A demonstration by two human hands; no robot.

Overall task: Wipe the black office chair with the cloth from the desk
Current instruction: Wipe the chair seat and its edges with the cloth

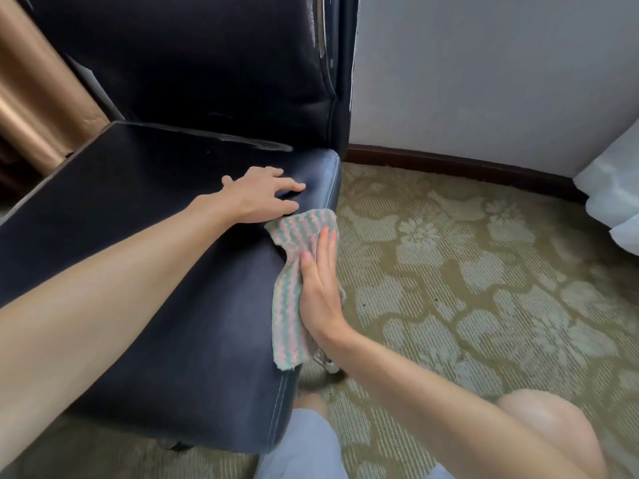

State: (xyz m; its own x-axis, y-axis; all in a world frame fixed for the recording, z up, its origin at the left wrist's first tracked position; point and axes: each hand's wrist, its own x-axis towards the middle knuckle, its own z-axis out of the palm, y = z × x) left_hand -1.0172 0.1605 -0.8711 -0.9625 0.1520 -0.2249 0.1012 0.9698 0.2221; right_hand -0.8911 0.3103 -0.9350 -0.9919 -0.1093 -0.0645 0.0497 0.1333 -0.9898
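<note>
Step in hand: wiping the chair [193, 340] seat along its 3 o'clock edge. The cloth [288, 305], striped pink and green, lies draped over that edge, running from near the seat's 1 o'clock corner down toward the 5 o'clock corner, with its lower end hanging free off the side. The right grip [320, 288] lies flat on the cloth, fingers straight and close together, pointing toward 12 o'clock, pressing the fabric against the seat's side; it pinches nothing, and the thumb cannot be made out. The left grip [262, 195] rests on the seat top at the 1 o'clock corner, fingers spread, touching the upholstery just beside the upper end of the cloth; judged, it steadies the chair against rolling. The backrest [190, 63] stands at 12 o'clock and shows pale scuffs near its right seam. Carpet [484, 271] fills the 3 to 5 o'clock area; a metal base part [325, 361] shows under the cloth's lower end. Progress is judged partial: the backrest and the seat's 9 o'clock half carry no cloth. The next move calls for even palm pressure along the edge seam, with the cloth's free end gathered under the palm so it does not slip to the carpet.
</note>
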